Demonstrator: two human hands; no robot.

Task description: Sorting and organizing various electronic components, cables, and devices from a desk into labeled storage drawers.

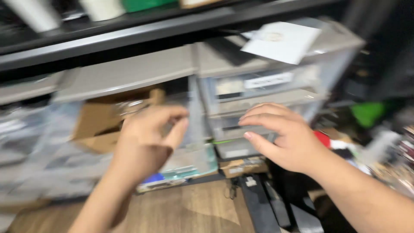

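The picture is motion-blurred. My left hand is raised in front of a clear plastic drawer unit, fingers curled loosely, nothing visibly in it. My right hand reaches toward a second stack of clear drawers, fingers spread and fingertips touching the front of a middle drawer. Neither hand grips anything that I can make out.
A white paper sheet lies on top of the right drawer stack. A brown cardboard box sits inside the left unit. A dark shelf beam runs above. Wooden floor lies below, with a green object and clutter at the right.
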